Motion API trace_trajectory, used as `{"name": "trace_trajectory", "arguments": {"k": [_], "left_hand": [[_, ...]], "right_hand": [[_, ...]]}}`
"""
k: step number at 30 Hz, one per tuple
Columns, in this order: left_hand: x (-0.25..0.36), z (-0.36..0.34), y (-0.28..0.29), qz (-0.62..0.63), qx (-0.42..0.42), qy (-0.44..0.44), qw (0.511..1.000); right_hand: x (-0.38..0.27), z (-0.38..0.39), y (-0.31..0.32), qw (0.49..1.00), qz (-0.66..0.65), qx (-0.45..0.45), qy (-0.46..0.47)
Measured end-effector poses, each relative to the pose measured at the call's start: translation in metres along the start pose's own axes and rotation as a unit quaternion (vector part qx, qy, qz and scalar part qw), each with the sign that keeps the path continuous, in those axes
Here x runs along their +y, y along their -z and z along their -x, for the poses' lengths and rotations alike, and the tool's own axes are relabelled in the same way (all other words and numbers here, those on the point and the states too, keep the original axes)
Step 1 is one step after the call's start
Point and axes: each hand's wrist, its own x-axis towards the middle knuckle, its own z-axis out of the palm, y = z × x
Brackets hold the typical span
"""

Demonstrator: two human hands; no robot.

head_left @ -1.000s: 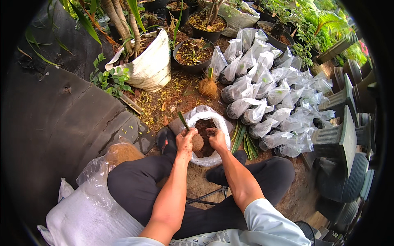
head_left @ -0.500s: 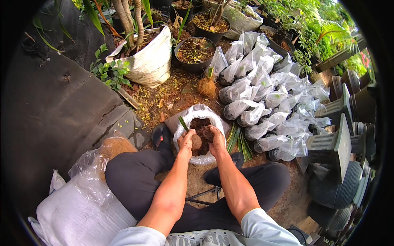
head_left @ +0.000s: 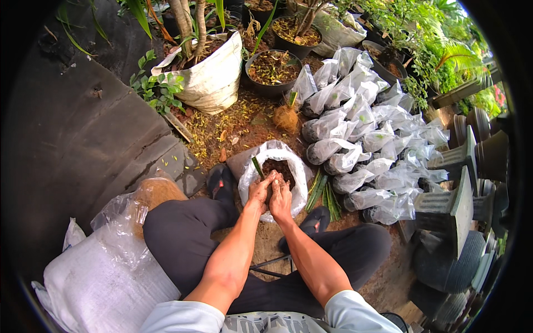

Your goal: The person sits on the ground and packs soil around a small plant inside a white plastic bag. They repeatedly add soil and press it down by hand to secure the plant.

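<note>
Both hands are pressed close together over the mouth of a clear plastic bag (head_left: 301, 186) holding dark brown soil (head_left: 277, 166). My left hand (head_left: 259, 194) and my right hand (head_left: 281, 198) close around a ball of soil, which they now hide almost wholly. A cut green leaf shoot (head_left: 257, 166) sticks up from it beside the left fingers. Soil clings to the fingers of both hands. Beyond the bag, a fibre-wrapped root ball (head_left: 286, 118) with a short green shoot sits on the ground.
Many clear-bagged seedlings (head_left: 355, 133) stand at right, near cut green leaves (head_left: 321, 194). Behind are a black pot (head_left: 272, 87) and a white sack planter (head_left: 214, 86). A white sack (head_left: 111, 277) and a bag of brown fibre (head_left: 158, 194) lie at left; grey stone pedestals (head_left: 444, 208) at right.
My right hand has moved left from the soil on its side and joined the left hand around the ball, which was visible before. The whole view has shifted slightly.
</note>
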Motion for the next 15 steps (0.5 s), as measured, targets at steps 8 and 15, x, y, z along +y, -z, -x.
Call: {"name": "trace_trajectory", "arguments": {"k": [8, 15], "left_hand": [[-0.004, -0.007, 0.012, -0.111, 0.083, -0.001, 0.990], [-0.003, -0.003, 0.005, -0.050, -0.016, 0.036, 0.998]], "right_hand": [[0.008, 0.003, -0.006, 0.935, -0.299, -0.027, -0.187], [-0.021, -0.020, 0.022, 0.975, -0.135, 0.002, -0.175]]}}
